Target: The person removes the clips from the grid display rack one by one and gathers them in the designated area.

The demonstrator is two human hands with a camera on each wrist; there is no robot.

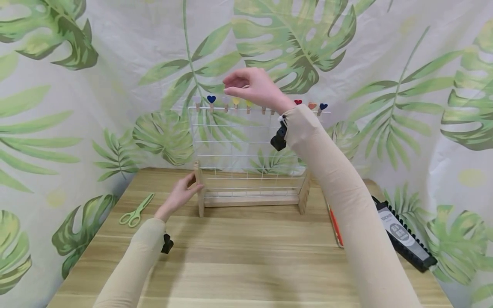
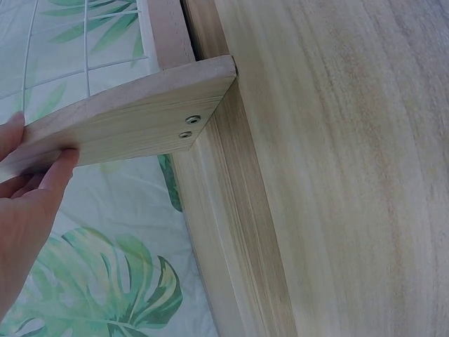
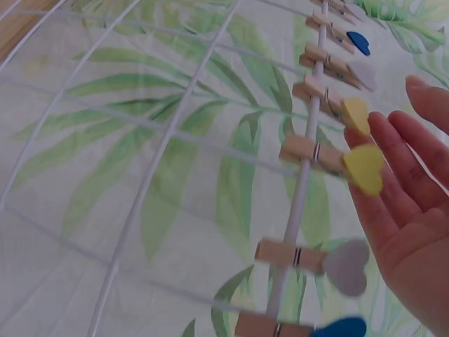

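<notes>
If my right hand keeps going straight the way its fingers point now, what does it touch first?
Probably the yellow heart clips on the rack's top wire: your right hand hovers just above them, fingers beside the hearts, though depth is unclear.

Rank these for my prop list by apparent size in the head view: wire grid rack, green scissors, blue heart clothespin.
1. wire grid rack
2. green scissors
3. blue heart clothespin
The rack stands farther back yet plainly looks largest.

we count one wire grid rack [image 1: 246, 158] on the table, nine or ten heart clothespins [image 1: 211, 102] along its top bar, one pair of green scissors [image 1: 135, 211] at left, two hands.
</notes>
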